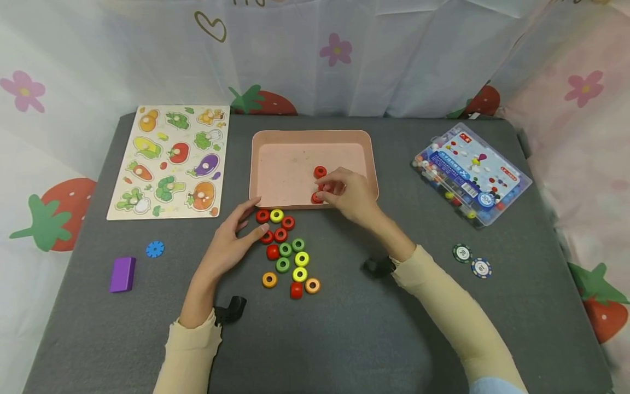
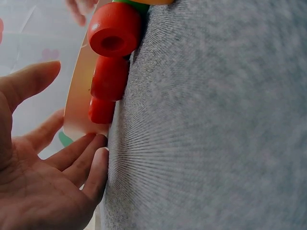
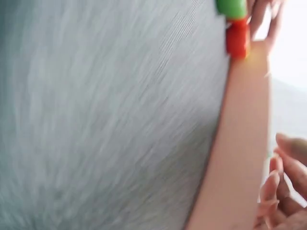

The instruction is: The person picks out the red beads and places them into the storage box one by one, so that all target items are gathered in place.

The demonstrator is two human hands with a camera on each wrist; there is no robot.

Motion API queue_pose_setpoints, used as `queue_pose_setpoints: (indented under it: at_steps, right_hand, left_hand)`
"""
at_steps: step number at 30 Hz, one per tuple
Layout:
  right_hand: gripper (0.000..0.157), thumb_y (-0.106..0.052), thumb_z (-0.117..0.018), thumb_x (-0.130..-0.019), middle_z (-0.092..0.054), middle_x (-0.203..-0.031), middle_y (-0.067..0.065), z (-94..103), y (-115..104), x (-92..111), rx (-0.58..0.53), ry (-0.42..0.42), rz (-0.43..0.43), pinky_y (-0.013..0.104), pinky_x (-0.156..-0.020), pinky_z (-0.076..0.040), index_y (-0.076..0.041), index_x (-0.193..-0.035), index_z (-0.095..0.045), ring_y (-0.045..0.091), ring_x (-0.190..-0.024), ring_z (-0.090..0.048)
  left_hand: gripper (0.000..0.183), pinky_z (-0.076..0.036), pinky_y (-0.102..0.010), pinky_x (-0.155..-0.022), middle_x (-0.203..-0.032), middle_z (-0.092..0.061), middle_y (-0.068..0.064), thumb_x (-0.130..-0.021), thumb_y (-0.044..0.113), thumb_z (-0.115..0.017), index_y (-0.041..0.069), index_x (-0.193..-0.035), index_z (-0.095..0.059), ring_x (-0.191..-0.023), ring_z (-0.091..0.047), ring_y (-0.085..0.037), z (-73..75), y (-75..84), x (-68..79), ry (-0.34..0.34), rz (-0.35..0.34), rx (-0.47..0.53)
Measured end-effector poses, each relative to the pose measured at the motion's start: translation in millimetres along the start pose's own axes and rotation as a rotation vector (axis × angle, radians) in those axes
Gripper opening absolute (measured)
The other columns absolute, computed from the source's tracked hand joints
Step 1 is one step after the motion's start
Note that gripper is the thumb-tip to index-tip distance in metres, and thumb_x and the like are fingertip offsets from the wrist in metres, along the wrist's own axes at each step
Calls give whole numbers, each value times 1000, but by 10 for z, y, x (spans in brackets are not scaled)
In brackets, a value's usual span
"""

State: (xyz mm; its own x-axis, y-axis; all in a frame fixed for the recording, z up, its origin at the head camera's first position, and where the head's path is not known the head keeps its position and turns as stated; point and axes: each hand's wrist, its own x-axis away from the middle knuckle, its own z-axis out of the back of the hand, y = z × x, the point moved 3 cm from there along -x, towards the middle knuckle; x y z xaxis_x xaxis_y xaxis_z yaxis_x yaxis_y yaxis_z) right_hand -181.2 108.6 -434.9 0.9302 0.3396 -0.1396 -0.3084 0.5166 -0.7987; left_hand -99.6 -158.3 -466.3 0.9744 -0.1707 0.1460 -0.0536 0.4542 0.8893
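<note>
My left hand [image 1: 228, 243] is spread, its fingertips at the near left corner of the pink tray [image 1: 315, 134]. Its thumb lies over or beside a red bead [image 1: 266, 237]; contact cannot be told. Over the tray's near right part is my right hand [image 1: 354, 197], fingers loosely bent. By its fingertips lie a red bead [image 1: 320, 172] and another red bead [image 1: 316, 198], with more red partly hidden between the fingers. In the right wrist view no bead shows between the fingertips [image 3: 283, 139]. Loose red, yellow, green and orange beads, including a green bead [image 1: 285, 249], lie before the tray.
A vegetable picture board [image 1: 164, 164] lies back left. Nearer are a purple block [image 1: 122, 274] and a blue notched disc [image 1: 155, 249]. To the right sit a clear case [image 1: 472, 172] of coloured pieces and two poker chips [image 1: 462, 253]. A curtain [image 1: 315, 60] hangs behind the grey table [image 1: 354, 350].
</note>
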Motion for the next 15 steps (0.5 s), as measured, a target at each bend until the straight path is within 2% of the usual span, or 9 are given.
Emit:
queue_pose_setpoints:
  at_steps: [4, 9, 12, 15]
  right_hand:
    - [20, -10, -80, -85, -62, -74, 1, -90, -205, 128, -78, -108, 71, 24, -59, -45, -4, -103, -76, 14, -66, -54]
    - [19, -13, -79, -88, -55, -63, -2, -266, -307, 225, -68, -248, 87, 25, -53, -40, -8, -106, -76, 13, -56, -48]
    - [28, -16, -78, -89, -49, -57, -2, -381, -272, 240, -7, -322, 62, 24, -54, -37, -11, -116, -74, 12, -51, -44]
    - [42, -21, -76, -91, -49, -57, -2, -478, -218, 253, 30, -412, 29, 24, -54, -38, -14, -131, -66, 10, -50, -44]
  left_hand:
    - [65, -31, -47, -119, -158, -40, -5, -96, 34, -68, 24, -154, -40, -146, -36, -24, 5, 4, 4, 3, 2, 4]
    - [65, -31, -48, -119, -157, -40, -6, -96, 34, -68, 24, -154, -40, -145, -37, -25, 7, 0, 4, 2, -3, 8]
    - [65, -31, -49, -119, -158, -40, -6, -96, 34, -68, 23, -154, -40, -146, -36, -25, 5, -5, 2, 1, -7, 8]
    - [65, -32, -49, -119, -158, -39, -5, -96, 35, -68, 23, -154, -40, -146, -36, -24, 2, -8, 2, -1, -9, 9]
